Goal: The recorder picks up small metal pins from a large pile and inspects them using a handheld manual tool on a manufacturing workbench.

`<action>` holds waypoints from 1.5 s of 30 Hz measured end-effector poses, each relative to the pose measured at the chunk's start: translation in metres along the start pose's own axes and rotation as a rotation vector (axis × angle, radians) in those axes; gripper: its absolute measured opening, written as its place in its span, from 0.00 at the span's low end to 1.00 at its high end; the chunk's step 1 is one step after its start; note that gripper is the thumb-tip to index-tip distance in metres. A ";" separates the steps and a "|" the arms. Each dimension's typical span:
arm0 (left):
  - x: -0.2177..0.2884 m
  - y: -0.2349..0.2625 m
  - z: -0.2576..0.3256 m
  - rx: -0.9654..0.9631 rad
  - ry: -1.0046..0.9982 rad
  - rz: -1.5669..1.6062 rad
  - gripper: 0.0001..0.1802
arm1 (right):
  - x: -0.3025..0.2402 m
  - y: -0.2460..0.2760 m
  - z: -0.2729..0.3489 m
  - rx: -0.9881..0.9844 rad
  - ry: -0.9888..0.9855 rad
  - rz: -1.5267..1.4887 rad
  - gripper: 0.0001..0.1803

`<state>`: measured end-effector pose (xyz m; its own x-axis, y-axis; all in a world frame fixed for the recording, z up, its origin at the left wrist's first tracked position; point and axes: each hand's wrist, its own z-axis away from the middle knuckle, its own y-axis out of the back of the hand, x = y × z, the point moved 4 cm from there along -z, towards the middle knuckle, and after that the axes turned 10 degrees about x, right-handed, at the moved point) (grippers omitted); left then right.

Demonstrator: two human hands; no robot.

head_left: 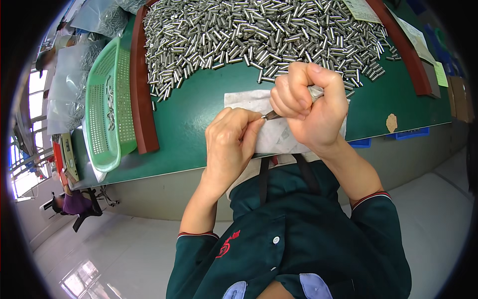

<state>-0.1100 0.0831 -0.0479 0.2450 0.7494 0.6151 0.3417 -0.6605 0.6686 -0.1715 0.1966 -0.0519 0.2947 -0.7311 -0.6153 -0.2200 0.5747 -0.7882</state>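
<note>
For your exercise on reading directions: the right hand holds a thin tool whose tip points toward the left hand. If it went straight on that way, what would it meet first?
Most likely the left hand: the tool in the right hand points at its fingertips, which pinch something small there. Depth is hard to judge.

I saw a green-topped workbench (199,107) with a red-brown raised border (142,94), glossy pale floor (124,249) reflecting light, bright windows (35,94) at left, black chair (84,212) below them.
</note>
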 end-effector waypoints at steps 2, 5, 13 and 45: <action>-0.001 0.000 0.000 -0.005 -0.006 0.001 0.06 | 0.000 0.000 0.000 0.000 0.003 0.009 0.20; -0.001 0.000 0.000 -0.004 -0.006 0.008 0.05 | 0.001 0.000 -0.001 0.000 0.006 0.020 0.20; -0.001 -0.002 0.000 -0.019 0.015 0.032 0.05 | 0.002 -0.002 0.000 0.019 0.010 -0.015 0.19; -0.049 0.021 -0.016 -0.033 0.918 1.371 0.12 | 0.005 -0.008 -0.002 0.057 -0.016 0.037 0.19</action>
<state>-0.1293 0.0318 -0.0579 -0.2603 -0.6246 0.7363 0.3157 -0.7757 -0.5464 -0.1696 0.1876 -0.0491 0.3025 -0.7034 -0.6432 -0.1782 0.6212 -0.7631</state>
